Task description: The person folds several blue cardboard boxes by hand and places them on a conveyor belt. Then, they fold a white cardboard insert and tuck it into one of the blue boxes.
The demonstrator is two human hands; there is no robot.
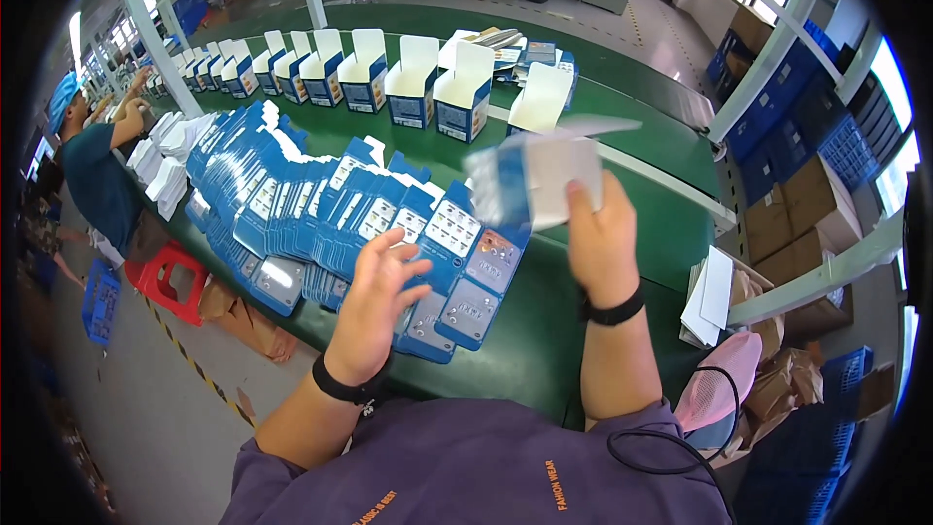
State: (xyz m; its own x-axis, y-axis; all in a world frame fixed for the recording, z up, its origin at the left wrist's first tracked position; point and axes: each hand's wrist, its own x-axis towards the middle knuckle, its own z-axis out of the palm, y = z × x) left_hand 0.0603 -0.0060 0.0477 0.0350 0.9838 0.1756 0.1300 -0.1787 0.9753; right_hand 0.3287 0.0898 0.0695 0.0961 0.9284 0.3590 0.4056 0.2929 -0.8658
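My right hand (602,238) grips a blue and white carton (544,180), smeared by motion, held above the green table. Its thumb presses on a white face of the carton, and a white flap sticks out at the top. My left hand (374,297) is raised with its fingers apart and holds nothing. It is over the near edge of a long, fanned pile of flattened blue cartons (321,209). Beyond them, a row of open blue boxes (462,102) stands upright with white lids raised.
Flat cartons and papers (520,49) lie behind the row. White folded sheets (175,151) sit at the table's far left, near a co-worker (102,170) and a red stool (173,282). To the right are a metal post (826,272), white boards (708,297) and a pink mesh bag (719,384).
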